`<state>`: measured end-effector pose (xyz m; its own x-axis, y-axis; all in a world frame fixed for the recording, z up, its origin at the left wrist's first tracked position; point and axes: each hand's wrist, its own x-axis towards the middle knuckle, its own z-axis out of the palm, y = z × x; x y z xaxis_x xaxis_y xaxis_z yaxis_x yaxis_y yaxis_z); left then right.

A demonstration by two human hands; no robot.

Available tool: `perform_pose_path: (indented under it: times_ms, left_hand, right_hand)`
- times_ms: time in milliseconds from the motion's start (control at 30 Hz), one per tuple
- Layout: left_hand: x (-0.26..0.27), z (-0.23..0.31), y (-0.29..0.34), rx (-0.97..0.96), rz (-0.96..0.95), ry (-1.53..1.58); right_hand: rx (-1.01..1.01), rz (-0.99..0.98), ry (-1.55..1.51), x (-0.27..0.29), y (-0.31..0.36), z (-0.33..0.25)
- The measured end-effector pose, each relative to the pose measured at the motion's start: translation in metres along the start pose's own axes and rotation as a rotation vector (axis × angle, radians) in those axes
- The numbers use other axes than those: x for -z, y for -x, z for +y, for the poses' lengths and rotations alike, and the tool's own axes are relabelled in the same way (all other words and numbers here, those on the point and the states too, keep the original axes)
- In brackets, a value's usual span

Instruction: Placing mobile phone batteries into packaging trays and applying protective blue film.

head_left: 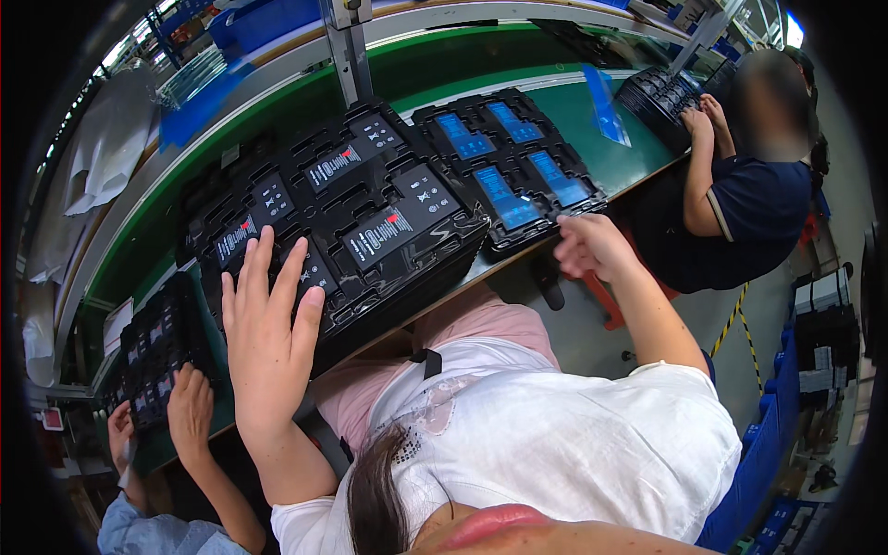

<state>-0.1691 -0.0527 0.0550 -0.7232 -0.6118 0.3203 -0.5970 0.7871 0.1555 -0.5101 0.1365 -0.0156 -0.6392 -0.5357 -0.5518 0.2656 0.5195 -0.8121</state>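
Note:
My left hand (268,324) lies flat with its fingers spread over the near left part of a stack of black plastic trays (407,301). The top tray holds several flat black battery packs (393,222) with white print and a red mark, and the hand partly covers one. Off to the right, my right hand (592,248) is beside the near right corner of a second black tray (516,242). Its fingers are loosely bent and apart, with nothing visible in them. That tray carries several packs with shiny blue faces (504,199).
A green bench (597,157) runs under the trays, with a metal post (347,55) behind them. Blue film (606,106) lies at right. One co-worker (749,194) handles a tray stack (659,102) at far right; another's hands (190,412) work over a tray (162,347) at left.

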Motion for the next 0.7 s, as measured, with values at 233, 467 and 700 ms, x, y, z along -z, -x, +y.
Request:
perform_pose_path:
  times_ms: [233,467,700]
  left_hand:
    - [0.001,0.001,-0.002,0.003,-0.004,-0.003]
    - [0.002,0.000,-0.001,0.006,-0.004,0.022]
    - [0.000,0.001,-0.007,0.008,0.005,0.027]
  right_hand:
    - [0.907,0.463,0.883,-0.030,0.015,-0.001]
    - [1.343,0.337,1.088,-0.074,-0.015,0.044]
    - [1.370,0.574,0.988,-0.090,-0.044,0.060]
